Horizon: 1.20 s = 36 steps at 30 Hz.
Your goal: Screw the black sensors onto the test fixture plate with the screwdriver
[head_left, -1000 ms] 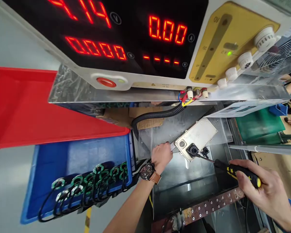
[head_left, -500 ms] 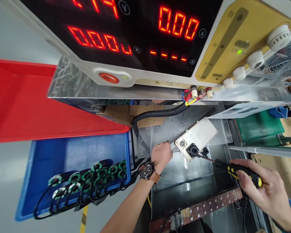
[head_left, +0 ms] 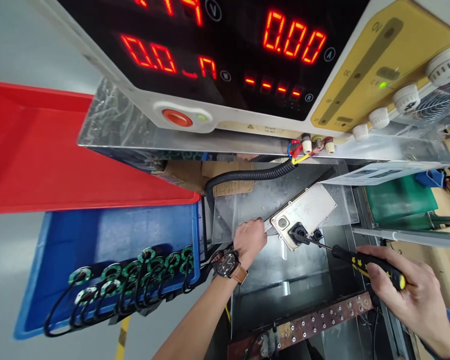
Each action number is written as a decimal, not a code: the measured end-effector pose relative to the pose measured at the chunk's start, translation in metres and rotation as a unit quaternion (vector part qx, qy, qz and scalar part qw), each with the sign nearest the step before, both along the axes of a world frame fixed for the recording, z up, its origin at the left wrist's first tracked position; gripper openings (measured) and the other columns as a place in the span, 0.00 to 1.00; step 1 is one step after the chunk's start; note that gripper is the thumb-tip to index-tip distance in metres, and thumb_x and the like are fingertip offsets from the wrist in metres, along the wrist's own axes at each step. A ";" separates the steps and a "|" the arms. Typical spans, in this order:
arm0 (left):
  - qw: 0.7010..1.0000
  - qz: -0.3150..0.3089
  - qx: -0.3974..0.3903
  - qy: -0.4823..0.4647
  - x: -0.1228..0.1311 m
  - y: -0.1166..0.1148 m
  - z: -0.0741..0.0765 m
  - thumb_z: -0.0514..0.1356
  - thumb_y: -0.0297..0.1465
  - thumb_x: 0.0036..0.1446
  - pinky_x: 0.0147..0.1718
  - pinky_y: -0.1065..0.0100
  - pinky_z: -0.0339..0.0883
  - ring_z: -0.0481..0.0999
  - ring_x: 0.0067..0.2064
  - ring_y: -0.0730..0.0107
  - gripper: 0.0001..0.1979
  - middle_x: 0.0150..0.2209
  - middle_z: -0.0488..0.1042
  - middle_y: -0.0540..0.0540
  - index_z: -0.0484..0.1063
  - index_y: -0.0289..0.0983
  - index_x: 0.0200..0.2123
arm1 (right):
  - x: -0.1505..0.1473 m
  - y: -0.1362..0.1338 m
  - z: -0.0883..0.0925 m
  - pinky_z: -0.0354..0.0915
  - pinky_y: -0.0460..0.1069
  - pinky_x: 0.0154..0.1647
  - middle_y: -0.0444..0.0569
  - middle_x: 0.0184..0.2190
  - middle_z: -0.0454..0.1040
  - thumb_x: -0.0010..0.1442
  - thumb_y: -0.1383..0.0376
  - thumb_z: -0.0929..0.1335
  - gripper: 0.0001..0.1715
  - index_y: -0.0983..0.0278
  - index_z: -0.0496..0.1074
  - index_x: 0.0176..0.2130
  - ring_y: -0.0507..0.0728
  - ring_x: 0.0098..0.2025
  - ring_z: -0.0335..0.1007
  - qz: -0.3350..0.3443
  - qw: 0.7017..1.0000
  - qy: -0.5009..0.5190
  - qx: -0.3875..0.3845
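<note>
My right hand (head_left: 412, 292) wraps the screwdriver (head_left: 347, 255), my left hand (head_left: 250, 241) the bar (head_left: 267, 225). The case (head_left: 312, 209) looks stiff, probably slick; I'd hold its edges.

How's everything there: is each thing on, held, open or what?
Display: on, red digits lit
Green light: lit
Left hand: closed around metal bar
Right hand: closed around screwdriver
Screwdriver: held, reaching black connector
Metal case: lying down
Blue bin: open-topped, holding green-ringed parts
</note>
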<state>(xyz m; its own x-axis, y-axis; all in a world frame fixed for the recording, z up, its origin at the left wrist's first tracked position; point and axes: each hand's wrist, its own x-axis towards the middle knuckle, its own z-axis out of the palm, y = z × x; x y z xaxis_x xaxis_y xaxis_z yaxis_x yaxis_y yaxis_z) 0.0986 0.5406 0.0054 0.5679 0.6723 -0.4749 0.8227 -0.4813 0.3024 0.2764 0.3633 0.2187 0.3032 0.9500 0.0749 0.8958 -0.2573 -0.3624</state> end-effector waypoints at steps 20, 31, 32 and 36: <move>0.999 -0.002 0.012 -0.046 -0.011 0.001 -0.007 0.52 0.24 0.58 0.43 0.57 0.73 0.81 0.44 0.50 0.13 0.40 0.81 0.33 0.76 0.31 0.40 | -0.011 0.056 0.039 0.63 0.48 0.24 0.48 0.30 0.75 0.70 0.54 0.61 0.16 0.64 0.63 0.46 0.54 0.25 0.72 0.217 0.954 -0.148 -0.145; 0.996 0.019 -0.014 -0.091 -0.021 0.002 -0.008 0.49 0.20 0.59 0.44 0.57 0.73 0.81 0.46 0.48 0.16 0.40 0.80 0.31 0.77 0.29 0.41 | -0.037 0.074 0.041 0.55 0.49 0.18 0.44 0.19 0.68 0.72 0.52 0.57 0.19 0.62 0.63 0.37 0.56 0.18 0.68 0.235 0.904 -0.338 -0.112; 0.995 0.019 -0.014 -0.092 -0.021 0.002 -0.008 0.49 0.19 0.58 0.43 0.57 0.73 0.81 0.46 0.48 0.17 0.40 0.80 0.31 0.77 0.29 0.41 | -0.038 0.073 0.042 0.49 0.49 0.16 0.41 0.15 0.63 0.72 0.52 0.57 0.20 0.61 0.62 0.35 0.55 0.14 0.62 0.209 0.904 -0.358 -0.104; 0.995 0.016 -0.017 -0.094 -0.022 0.002 -0.006 0.47 0.17 0.58 0.43 0.56 0.73 0.81 0.46 0.48 0.18 0.40 0.80 0.31 0.76 0.28 0.41 | -0.038 0.070 0.043 0.61 0.48 0.22 0.49 0.27 0.75 0.73 0.51 0.56 0.22 0.65 0.64 0.44 0.56 0.24 0.73 0.242 0.915 -0.281 -0.157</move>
<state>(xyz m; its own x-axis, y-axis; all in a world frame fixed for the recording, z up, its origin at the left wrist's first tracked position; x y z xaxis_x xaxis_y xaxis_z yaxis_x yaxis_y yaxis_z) 0.0766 0.5427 -0.0004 0.6278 0.6772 -0.3837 0.7643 -0.4431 0.4685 0.2385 0.4332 0.2620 -0.1611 0.9645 -0.2094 0.9546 0.2061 0.2149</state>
